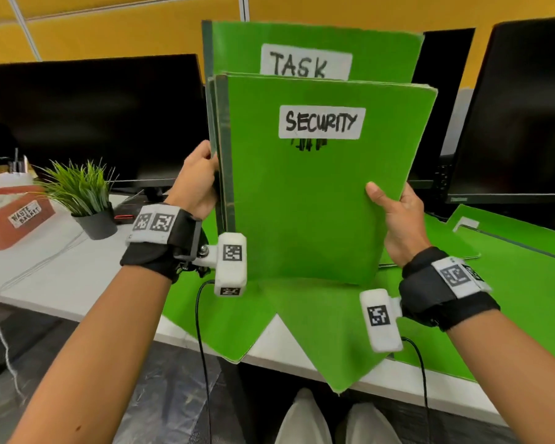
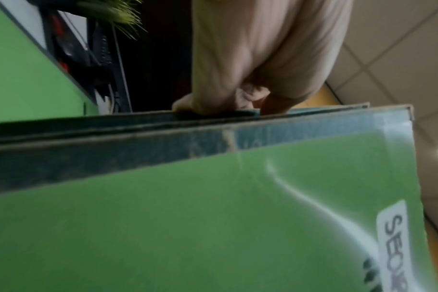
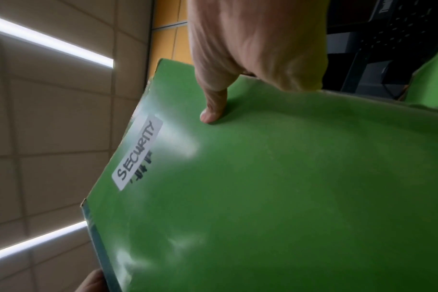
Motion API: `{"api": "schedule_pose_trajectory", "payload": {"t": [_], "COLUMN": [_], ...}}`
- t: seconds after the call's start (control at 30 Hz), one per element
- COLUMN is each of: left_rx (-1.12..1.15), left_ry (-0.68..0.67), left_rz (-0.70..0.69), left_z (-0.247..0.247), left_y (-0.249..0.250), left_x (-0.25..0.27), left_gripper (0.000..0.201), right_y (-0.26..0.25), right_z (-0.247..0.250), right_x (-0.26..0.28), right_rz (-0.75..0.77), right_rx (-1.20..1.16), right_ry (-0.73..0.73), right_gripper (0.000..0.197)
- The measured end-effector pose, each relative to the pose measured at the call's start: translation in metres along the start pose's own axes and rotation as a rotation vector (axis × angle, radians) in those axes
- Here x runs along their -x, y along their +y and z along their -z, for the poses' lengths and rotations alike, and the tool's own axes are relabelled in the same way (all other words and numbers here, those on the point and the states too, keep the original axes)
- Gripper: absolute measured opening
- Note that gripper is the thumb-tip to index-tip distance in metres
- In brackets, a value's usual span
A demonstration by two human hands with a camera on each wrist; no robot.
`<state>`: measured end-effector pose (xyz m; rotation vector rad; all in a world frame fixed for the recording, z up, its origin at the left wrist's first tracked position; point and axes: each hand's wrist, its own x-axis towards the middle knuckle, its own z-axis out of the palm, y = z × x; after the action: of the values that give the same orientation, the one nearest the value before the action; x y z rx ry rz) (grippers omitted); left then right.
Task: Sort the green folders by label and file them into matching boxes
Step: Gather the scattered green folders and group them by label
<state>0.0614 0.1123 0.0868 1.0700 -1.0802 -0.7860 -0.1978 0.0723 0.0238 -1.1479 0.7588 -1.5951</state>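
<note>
Two hands steady your upright stack: left hand (image 1: 196, 181) fingers (image 2: 188, 104) curl round the dark spines, right hand (image 1: 394, 216) pinches the green card "SECURITY" folder (image 1: 308, 200), staggered below the "TASK" folder (image 1: 314, 49), exposing both labels above the surface (image 1: 61, 283).

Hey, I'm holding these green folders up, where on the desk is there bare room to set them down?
The white desktop shows bare room between the potted green plant in its dark pot and the left hand. Under the green SECURITY-labelled folder, loose green folders lying flat crowd the desk from the centre to its right end.
</note>
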Motion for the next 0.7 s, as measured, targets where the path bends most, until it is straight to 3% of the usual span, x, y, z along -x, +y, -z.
{"api": "schedule_pose_trajectory", "payload": {"t": [0.07,0.13,0.27,0.37,0.47,0.57,0.7], "left_rx": [0.098,0.154,-0.057,-0.165,-0.145,-0.154,-0.173], "left_ry": [-0.020,-0.054,-0.147,-0.151,-0.164,-0.218,-0.247], "left_rz": [-0.059,-0.099,-0.168,-0.188,-0.134,-0.068,-0.121], "left_z": [-0.007,-0.017,-0.039,-0.049,-0.060,-0.070,-0.090], "left_y": [0.004,0.009,0.007,-0.005,-0.017,-0.029,-0.027], "left_x": [0.006,0.015,0.024,0.021,0.025,0.027,0.029], "left_gripper": [0.033,0.049,0.084,0.076,0.092,0.095,0.069], "right_y": [-0.005,-0.012,-0.025,-0.032,-0.036,-0.036,-0.039], "right_z": [0.000,0.003,0.013,0.026,0.041,0.059,0.078], "right_x": [0.001,0.001,0.000,0.001,0.002,0.003,0.001], "right_rz": [0.013,0.037,0.122,0.193,0.220,0.223,0.178], "right_rx": [-0.016,-0.040,-0.012,0.079,0.225,0.253,0.231], "right_ry": [0.022,0.045,0.101,0.126,0.143,0.149,0.119], "right_gripper": [0.062,0.064,0.065,0.052,0.030,0.040,0.071]}}
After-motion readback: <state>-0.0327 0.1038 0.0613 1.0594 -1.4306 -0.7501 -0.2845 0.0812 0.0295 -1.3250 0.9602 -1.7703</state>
